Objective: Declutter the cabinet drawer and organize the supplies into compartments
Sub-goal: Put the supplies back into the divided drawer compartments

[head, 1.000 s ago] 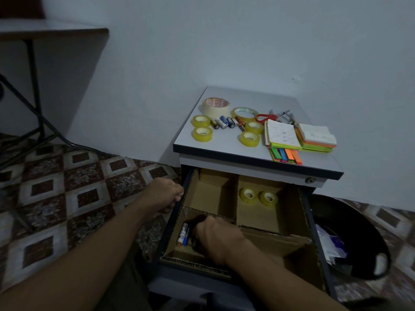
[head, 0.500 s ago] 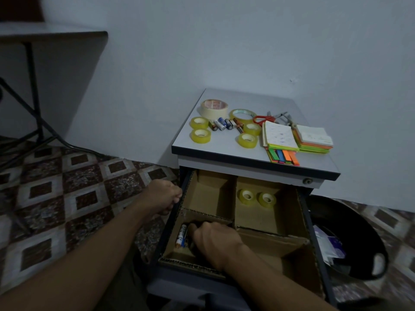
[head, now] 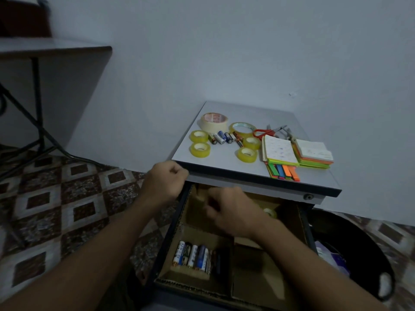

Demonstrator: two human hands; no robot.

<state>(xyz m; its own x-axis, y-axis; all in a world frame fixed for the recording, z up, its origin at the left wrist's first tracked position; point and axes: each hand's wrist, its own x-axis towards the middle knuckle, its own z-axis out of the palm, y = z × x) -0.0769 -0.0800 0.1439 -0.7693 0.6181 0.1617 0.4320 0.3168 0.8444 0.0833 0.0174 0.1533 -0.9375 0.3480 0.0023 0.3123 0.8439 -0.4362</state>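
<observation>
Drawer [head: 177,223] open, split by cardboard dividers. Front-left compartment: a row of batteries [head: 195,257], side by side. Left hand [head: 165,182] at the cabinet top's [head: 247,108] front-left corner, fingers curled; grip unclear. Right hand [head: 231,212] over the rear compartments – blurred, fingers curled, contents not discernible. One tape roll [head: 270,212] shows beside it, rear right. On top: yellow rolls [head: 199,149], loose cells [head: 222,138], scissors [head: 263,132], notepads [head: 280,150]. Black bin [head: 350,234] to the right.

Your pale grey cabinet top [head: 258,111] carries yellow tape rolls [head: 200,150], a cream masking-tape roll [head: 214,122] printed red, red-handled scissors [head: 263,133] and neon green, blue and orange sticky flags [head: 284,172]. Brown cardboard dividers [head: 197,212] line the drawer [head: 178,221]; floor tiles [head: 67,198] show brown-and-white squares.
</observation>
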